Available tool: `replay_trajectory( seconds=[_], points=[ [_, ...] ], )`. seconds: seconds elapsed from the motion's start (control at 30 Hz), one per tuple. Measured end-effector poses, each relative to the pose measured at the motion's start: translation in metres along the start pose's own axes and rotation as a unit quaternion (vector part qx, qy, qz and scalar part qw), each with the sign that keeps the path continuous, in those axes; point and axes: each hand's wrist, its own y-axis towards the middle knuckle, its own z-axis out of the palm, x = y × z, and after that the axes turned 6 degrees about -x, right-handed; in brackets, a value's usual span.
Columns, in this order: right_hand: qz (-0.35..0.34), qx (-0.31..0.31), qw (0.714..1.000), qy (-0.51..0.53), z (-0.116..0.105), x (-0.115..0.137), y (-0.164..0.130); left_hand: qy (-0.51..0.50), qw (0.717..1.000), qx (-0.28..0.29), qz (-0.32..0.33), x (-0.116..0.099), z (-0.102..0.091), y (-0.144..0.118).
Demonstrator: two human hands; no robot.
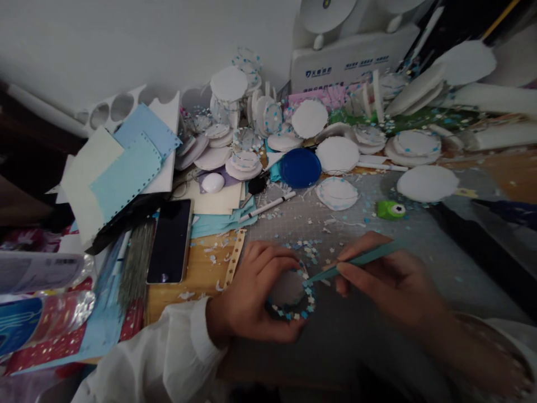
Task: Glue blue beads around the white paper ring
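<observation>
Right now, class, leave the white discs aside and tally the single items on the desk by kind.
Phone: 1
Blue lid: 1
Green frog punch: 1
White pen: 1
Teal tool in the right hand: 1
Disc under the left hand: 1
Total: 6

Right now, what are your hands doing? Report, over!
Left hand pins the white disc, star-rimmed, on the grey mat. Right hand fingers pinch the teal tool, tip at disc's rim. Loose stars scattered just beyond.
</observation>
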Motion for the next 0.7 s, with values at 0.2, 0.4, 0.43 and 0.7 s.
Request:
replay_trajectory(
  seconds=[0.2, 0.4, 0.43, 0.7],
  points=[
    [-0.010, 0.011, 1.000, -0.006, 0.0024, 0.0020, 0.0002, 0.001, 1.000, 0.003, 0.005, 0.0007, -0.0004, 0.0008],
    [-0.020, 0.010, 1.000, -0.009, 0.0018, 0.0018, -0.0010, 0.003, 1.000, 0.009, 0.001, 0.0009, 0.0007, -0.0009],
    [-0.022, 0.016, 1.000, -0.013, 0.0016, 0.0017, -0.0009, 0.004, 1.000, 0.010, 0.001, 0.0010, 0.0009, -0.0012],
    [-0.033, 0.024, 0.999, -0.026, 0.0030, 0.0002, 0.0012, 0.010, 1.000, 0.019, 0.001, 0.0001, -0.0002, -0.0006]
  ],
)
